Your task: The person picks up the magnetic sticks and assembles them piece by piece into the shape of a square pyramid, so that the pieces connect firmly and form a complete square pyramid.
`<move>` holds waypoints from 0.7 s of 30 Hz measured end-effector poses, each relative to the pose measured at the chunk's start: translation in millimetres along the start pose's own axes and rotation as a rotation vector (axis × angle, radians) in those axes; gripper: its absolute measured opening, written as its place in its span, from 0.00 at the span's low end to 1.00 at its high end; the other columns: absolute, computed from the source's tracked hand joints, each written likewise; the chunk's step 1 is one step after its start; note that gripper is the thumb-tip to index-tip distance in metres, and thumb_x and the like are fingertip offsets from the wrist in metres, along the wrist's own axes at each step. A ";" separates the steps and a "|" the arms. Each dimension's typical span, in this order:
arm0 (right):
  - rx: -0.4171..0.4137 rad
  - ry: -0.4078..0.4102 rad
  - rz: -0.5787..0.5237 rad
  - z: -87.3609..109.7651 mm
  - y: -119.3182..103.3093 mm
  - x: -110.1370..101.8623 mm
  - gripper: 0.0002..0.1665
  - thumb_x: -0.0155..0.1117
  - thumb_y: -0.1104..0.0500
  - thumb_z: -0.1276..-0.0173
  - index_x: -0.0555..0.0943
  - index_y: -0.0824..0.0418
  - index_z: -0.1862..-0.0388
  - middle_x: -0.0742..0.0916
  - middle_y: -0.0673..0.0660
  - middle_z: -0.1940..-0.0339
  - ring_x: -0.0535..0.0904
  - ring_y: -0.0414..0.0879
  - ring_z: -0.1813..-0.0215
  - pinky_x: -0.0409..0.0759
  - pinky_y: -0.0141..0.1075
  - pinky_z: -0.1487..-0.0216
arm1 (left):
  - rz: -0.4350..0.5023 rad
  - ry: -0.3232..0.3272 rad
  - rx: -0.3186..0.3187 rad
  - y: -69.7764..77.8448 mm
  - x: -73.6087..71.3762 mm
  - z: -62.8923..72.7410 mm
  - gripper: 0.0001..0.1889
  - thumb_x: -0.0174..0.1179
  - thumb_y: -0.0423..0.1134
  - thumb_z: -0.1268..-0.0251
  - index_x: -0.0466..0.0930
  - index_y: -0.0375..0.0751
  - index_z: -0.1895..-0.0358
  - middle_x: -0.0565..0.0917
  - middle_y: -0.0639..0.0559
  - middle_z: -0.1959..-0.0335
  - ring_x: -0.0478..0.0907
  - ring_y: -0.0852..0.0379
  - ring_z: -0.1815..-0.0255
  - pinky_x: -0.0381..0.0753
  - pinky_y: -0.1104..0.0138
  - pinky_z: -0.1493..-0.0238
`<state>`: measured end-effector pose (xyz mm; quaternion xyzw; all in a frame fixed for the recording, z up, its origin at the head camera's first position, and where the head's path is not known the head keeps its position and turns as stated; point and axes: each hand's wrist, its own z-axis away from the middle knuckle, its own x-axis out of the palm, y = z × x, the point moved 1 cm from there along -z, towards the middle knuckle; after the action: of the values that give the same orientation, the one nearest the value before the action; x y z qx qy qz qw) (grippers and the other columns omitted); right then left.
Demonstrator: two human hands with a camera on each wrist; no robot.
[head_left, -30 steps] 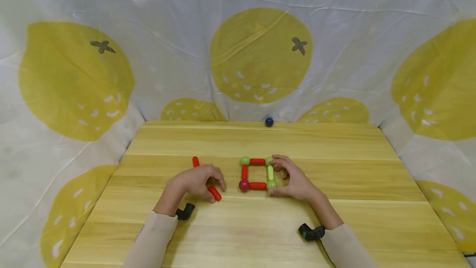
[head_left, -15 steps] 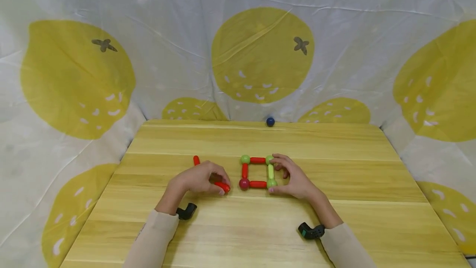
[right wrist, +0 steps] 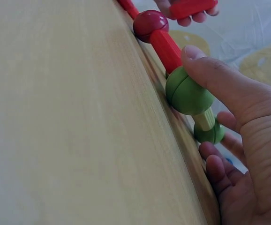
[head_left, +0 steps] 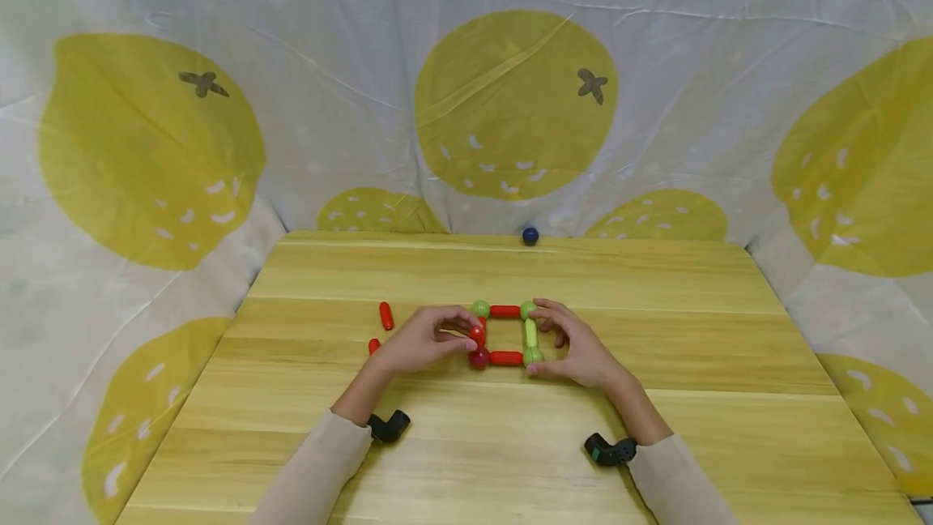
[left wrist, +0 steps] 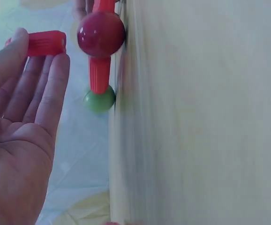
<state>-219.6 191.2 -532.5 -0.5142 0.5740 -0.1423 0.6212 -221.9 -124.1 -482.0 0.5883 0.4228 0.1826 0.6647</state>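
A flat square of magnetic rods and balls point(head_left: 506, 359) lies mid-table, with three red rods, a yellow-green rod point(head_left: 530, 335), three green balls point(head_left: 481, 309) and one dark red ball point(head_left: 479, 359). My left hand point(head_left: 428, 339) pinches a loose red rod point(left wrist: 46, 43) between thumb and fingertips, raised over the square's left side. In the left wrist view this rod is apart from the dark red ball. My right hand point(head_left: 579, 347) holds the square's right side, thumb at the near green ball point(right wrist: 189, 91) and fingers at the far green ball point(right wrist: 209, 132).
Two more red rods lie left of the square: one point(head_left: 386, 316) in full view, the other point(head_left: 374, 345) partly behind the left hand. A dark blue ball point(head_left: 530, 236) sits at the table's back edge. Behind hangs a fruit-print cloth point(head_left: 513, 104).
My left hand has picked up a red rod from the left and carried it rightward to above the square's left side. The right hand stays in place on the square.
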 end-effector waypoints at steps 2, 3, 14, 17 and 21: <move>0.000 0.003 -0.006 -0.5 -0.7 0.2 0.51 0.88 0.47 0.50 0.74 0.50 0.28 0.68 0.49 0.19 0.76 0.47 0.41 0.77 0.32 0.54 | 0.011 0.012 -0.002 -0.6 2.6 -1.8 0.12 0.68 0.40 0.30 0.84 0.49 0.47 0.86 0.52 0.49 0.83 0.55 0.43 0.85 0.65 0.43; 0.001 0.006 -0.009 -0.7 -0.9 0.3 0.51 0.88 0.49 0.51 0.75 0.51 0.28 0.68 0.50 0.19 0.76 0.48 0.41 0.77 0.33 0.54 | 0.019 0.018 -0.002 -1.1 3.5 -2.4 0.12 0.68 0.39 0.30 0.84 0.48 0.47 0.86 0.52 0.48 0.83 0.54 0.43 0.85 0.65 0.42; 0.042 0.016 -0.033 -0.8 -6.3 2.7 0.50 0.87 0.59 0.49 0.73 0.64 0.27 0.66 0.62 0.19 0.75 0.62 0.40 0.77 0.42 0.55 | -0.015 0.013 0.004 -7.9 10.4 -4.9 0.12 0.61 0.36 0.24 0.82 0.46 0.42 0.86 0.54 0.45 0.83 0.56 0.41 0.84 0.66 0.41; 0.049 0.025 -0.031 -0.4 -7.1 2.2 0.50 0.87 0.56 0.49 0.74 0.58 0.27 0.67 0.58 0.19 0.76 0.57 0.40 0.77 0.40 0.55 | -0.038 0.024 0.006 -7.2 10.9 -4.6 0.12 0.60 0.37 0.23 0.81 0.45 0.41 0.86 0.54 0.45 0.83 0.55 0.41 0.84 0.66 0.41; 0.047 0.030 -0.040 0.3 -5.0 1.1 0.48 0.87 0.51 0.49 0.75 0.52 0.29 0.68 0.52 0.19 0.77 0.51 0.40 0.77 0.37 0.55 | -0.043 0.029 0.018 -6.3 11.6 -4.1 0.13 0.60 0.37 0.23 0.81 0.44 0.40 0.86 0.52 0.45 0.83 0.54 0.41 0.84 0.66 0.41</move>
<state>-217.0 188.3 -529.2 -0.5087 0.5695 -0.1760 0.6213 -220.0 -114.5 -491.7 0.5822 0.4464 0.1730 0.6572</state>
